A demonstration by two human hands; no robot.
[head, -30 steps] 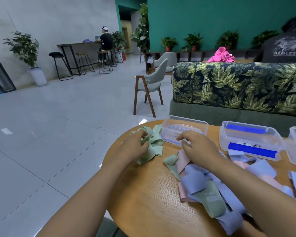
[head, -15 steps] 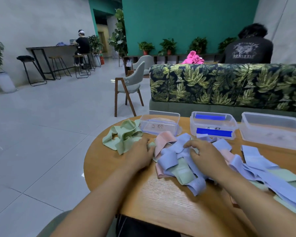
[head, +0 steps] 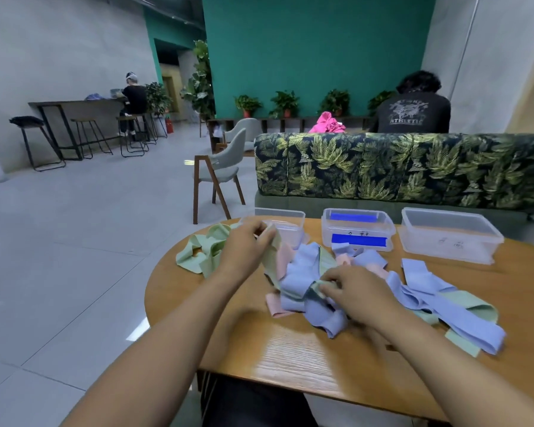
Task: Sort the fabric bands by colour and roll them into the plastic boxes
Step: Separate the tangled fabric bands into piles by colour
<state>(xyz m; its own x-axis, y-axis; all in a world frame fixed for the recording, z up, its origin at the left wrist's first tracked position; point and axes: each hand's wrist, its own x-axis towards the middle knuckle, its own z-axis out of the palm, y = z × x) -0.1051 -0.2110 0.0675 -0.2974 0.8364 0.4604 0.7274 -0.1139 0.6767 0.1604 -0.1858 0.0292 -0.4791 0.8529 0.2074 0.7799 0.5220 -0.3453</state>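
A tangle of blue, pink and green fabric bands [head: 302, 272] lies in the middle of the round wooden table [head: 290, 359]. My left hand [head: 244, 251] pinches one end of a pale green band [head: 270, 257] raised out of the tangle. My right hand [head: 356, 291] pinches the same green band lower down, amid the blue ones. A separate heap of green bands [head: 202, 251] sits at the table's left edge. Three clear plastic boxes stand at the back: the left box [head: 285, 224], the middle box [head: 358, 229] with blue tape labels, and the right box [head: 450, 235].
More blue and green bands [head: 450, 306] trail off to the right on the table. A leaf-patterned sofa [head: 398, 167] backs the table. A grey chair [head: 219, 177] stands on the tiled floor to the left. A person in a dark shirt [head: 413, 109] sits beyond the sofa.
The view has swung right and closer to the table. My left hand has left the table and lifted a green band's end from the tangle. My right hand has shifted onto the same band.
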